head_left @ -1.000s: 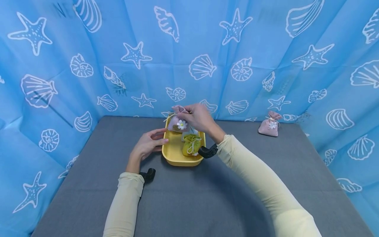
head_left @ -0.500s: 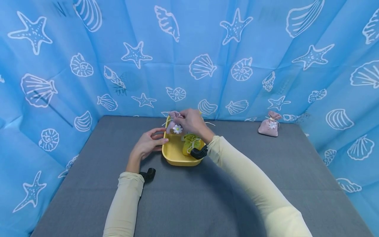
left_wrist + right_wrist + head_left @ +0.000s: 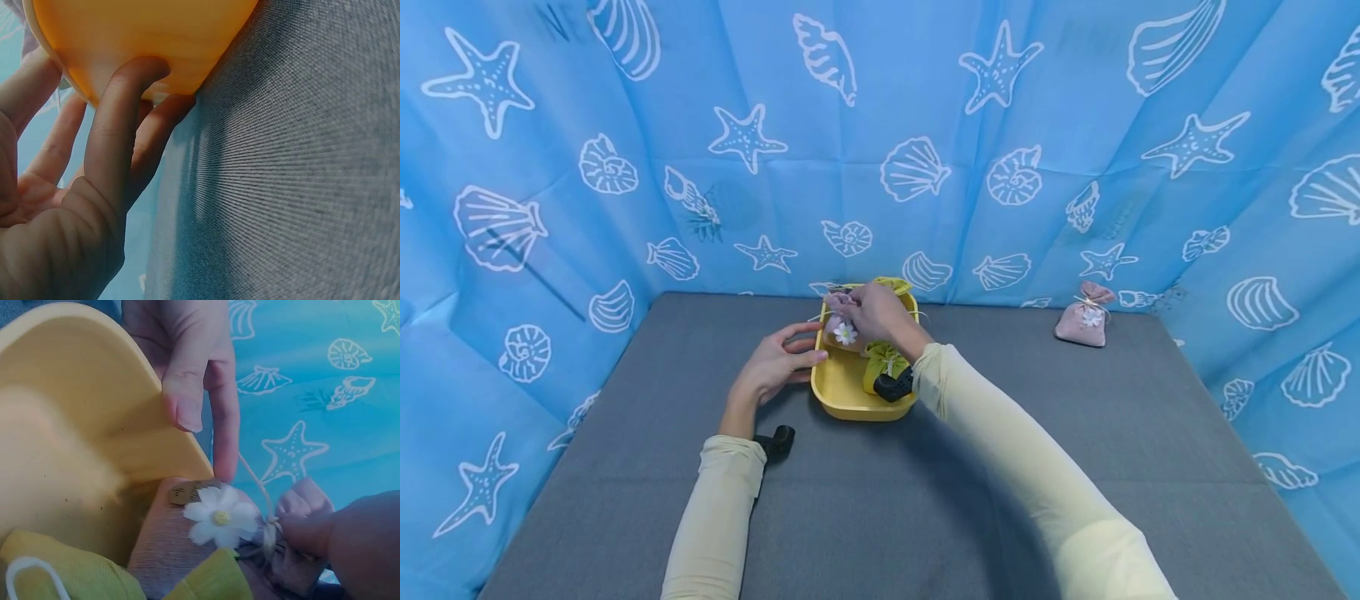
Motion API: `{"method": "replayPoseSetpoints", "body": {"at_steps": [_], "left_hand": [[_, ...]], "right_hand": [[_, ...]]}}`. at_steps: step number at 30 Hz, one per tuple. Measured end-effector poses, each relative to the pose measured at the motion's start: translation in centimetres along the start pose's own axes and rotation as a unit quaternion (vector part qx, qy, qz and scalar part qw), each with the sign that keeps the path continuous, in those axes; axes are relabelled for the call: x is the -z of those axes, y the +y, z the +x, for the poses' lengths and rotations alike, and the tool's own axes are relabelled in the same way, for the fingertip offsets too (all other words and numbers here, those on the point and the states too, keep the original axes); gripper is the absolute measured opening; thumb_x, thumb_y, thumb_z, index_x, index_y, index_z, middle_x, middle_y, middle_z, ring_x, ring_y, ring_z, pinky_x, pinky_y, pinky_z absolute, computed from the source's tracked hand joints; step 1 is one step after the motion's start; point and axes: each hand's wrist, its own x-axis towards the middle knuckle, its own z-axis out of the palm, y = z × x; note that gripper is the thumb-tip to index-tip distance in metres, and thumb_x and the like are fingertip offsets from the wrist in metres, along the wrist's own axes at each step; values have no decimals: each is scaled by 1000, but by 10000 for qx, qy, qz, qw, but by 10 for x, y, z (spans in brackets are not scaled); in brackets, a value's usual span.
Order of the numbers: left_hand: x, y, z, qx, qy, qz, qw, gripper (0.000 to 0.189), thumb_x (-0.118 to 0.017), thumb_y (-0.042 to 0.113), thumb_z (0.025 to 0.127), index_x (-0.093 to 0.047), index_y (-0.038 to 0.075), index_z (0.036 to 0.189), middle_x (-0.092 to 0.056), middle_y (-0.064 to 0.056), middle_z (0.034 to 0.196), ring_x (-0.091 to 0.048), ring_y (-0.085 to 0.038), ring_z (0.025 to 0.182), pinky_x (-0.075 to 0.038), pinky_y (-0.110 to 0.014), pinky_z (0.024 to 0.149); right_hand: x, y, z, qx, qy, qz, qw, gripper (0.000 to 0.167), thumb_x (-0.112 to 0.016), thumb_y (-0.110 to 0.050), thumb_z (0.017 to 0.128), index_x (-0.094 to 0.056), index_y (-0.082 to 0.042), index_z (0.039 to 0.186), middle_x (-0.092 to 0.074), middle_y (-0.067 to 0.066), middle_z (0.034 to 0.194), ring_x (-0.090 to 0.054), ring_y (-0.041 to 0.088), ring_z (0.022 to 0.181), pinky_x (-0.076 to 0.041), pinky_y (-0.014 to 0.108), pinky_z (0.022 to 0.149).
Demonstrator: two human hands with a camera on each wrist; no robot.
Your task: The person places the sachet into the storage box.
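A drawstring pouch of dusty pink cloth with a white daisy (image 3: 846,333) is at the back left of a yellow tray (image 3: 842,393). My right hand (image 3: 882,313) pinches it by its gathered neck; the right wrist view shows the daisy (image 3: 220,517) and the tied cord close up. On the tray's left side rests my left hand (image 3: 778,364), fingers spread loosely. In the left wrist view its thumb (image 3: 115,125) touches the outer wall. A yellow-green pouch (image 3: 880,357) sits in the tray's right part, partly hidden by the right wrist's black camera.
More yellow-green cloth (image 3: 893,285) shows at the tray's back edge, beyond the right hand. Another pink pouch (image 3: 1082,318) with a white flower lies at the back right of the grey table (image 3: 1000,400). A blue shell-print curtain (image 3: 910,108) hangs behind.
My right hand has moved left and down with the pink pouch, bringing it lower into the tray's back left corner. The left hand has stayed in place.
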Motion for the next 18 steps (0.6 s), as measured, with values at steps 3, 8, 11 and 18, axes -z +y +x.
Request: {"method": "replayPoseSetpoints", "body": {"at_steps": [3, 8, 11, 18], "left_hand": [[-1, 1, 0, -10, -12, -14, 10000, 64, -77, 16, 93, -49, 26, 149, -46, -12, 159, -55, -34, 138, -61, -46, 96], [-1, 1, -1, 7, -9, -31, 10000, 64, -78, 18, 92, -50, 26, 149, -45, -12, 159, -56, -34, 137, -61, -45, 95], [-2, 1, 0, 28, 2, -38, 10000, 65, -79, 19, 91, -50, 26, 148, -46, -11, 159, -56, -33, 137, -62, -45, 95], [0, -1, 0, 12, -7, -38, 10000, 70, -80, 20, 90, -47, 26, 151, -45, -12, 160, -55, -35, 138, -61, -45, 95]], "right_hand": [[-2, 1, 3, 78, -337, -361, 9987, 33, -50, -29, 108, -73, -6, 103, -67, 7, 83, -51, 12, 63, -40, 22, 56], [-4, 1, 6, 281, -986, -553, 9932, 37, -45, -25, 110, -63, -14, 140, -74, 11, 114, -61, 16, 77, -44, 22, 63], [-3, 0, 5, 309, -1118, -432, 9923, 38, -44, -25, 111, -61, -14, 143, -73, 11, 119, -63, 17, 82, -46, 24, 66], [0, 1, 1, 352, -1090, -161, 9933, 39, -47, -27, 109, -59, -11, 144, -69, 10, 130, -68, 21, 103, -56, 35, 86]]}}
